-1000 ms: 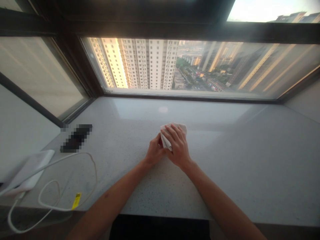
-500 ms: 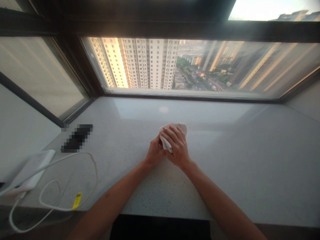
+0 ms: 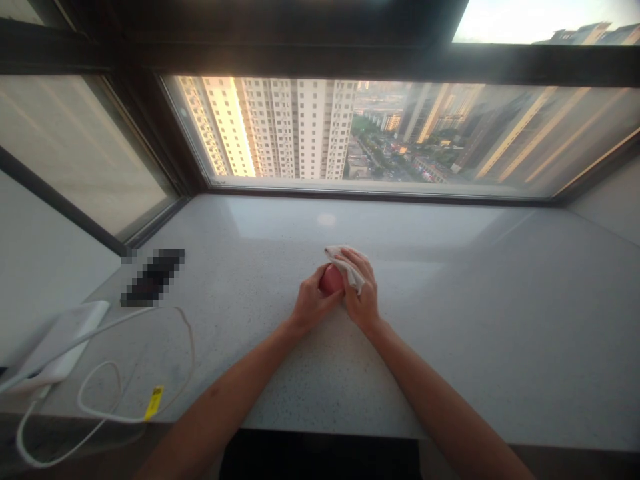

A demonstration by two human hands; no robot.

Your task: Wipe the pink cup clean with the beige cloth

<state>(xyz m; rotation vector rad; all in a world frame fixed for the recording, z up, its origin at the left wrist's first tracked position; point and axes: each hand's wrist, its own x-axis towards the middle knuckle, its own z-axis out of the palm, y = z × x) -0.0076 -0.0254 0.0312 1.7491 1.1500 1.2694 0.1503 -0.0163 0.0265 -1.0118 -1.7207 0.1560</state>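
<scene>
Half hiding a round red thing point(image 3: 331, 280) between the left hand point(image 3: 311, 301) and the right hand point(image 3: 364, 305), over the pale window sill point(image 3: 450, 320). Looking most like wiping or rubbing the round red thing with a white cloth point(image 3: 353, 275). Probably calling for a tight left hold, a little turn of the red thing, and a soft press of the cloth on the part showing, without letting either one slip. Gripping the red thing in the left hand, bending the fingers around its left side and laying the thumb point(image 3: 332, 302) along its near side. Pinching the bunched cloth in the right hand, tucking it under the fingers, and sticking one corner out past the far side of the red thing. Nestling the red thing inside the left hand's hold, just left of the cloth, and leaving a red patch showing in the gap between. Perhaps resting on the sill, perhaps hanging just above, but hiding too much of the underside to tell.
</scene>
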